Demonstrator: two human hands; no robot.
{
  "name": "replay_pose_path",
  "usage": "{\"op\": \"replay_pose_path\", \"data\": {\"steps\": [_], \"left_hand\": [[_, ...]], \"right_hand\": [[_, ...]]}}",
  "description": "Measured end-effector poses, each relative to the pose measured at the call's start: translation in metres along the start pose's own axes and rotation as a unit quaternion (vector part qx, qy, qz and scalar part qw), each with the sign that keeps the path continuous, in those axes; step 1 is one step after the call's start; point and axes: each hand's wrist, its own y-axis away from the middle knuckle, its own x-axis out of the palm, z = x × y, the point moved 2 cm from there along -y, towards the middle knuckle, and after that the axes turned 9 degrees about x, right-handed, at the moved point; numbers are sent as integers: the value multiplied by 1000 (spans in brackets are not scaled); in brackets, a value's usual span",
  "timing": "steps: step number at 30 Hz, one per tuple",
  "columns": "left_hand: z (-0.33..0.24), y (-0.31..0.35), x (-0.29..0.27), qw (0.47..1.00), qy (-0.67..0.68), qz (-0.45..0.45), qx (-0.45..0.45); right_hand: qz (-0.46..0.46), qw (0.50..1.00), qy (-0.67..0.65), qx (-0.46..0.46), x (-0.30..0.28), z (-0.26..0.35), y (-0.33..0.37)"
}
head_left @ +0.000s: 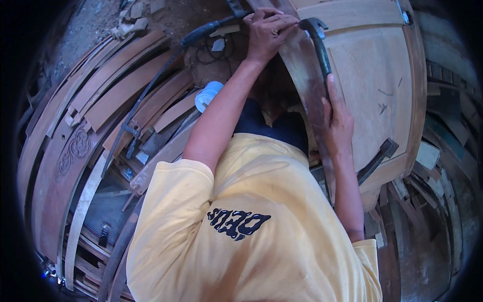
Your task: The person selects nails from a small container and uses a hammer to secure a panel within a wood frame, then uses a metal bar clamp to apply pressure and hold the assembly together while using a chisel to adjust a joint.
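Probably we're handling a stiff, head-heavy hammer (322, 54) over the panel's (377, 73) edge, right hand (339, 119) properly grasping its handle, left hand (266, 36) unclear.

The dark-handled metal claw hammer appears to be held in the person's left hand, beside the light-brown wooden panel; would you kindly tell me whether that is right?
Not quite: the head view shows the dark-handled metal claw hammer held in the person's right hand, not the left hand. It is indeed beside the light-brown wooden panel.
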Motion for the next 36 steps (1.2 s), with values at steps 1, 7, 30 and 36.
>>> {"op": "replay_pose_path", "data": {"steps": [1,7,30,36], "left_hand": [[-2,-1,0,1000,-1,4,5],[-11,-5,-10,999,30,28,-9],[-19,-3,-20,962,227,-24,-150],[-16,-5,-24,983,165,26,-83]], "right_hand": [[-13,1000,-14,5,-1,2,-2],[-84,994,-37,-53,-3,1,-2],[-118,985,-70,-102,-1,4,-2],[-11,999,-25,24,-7,9,-14]]}}
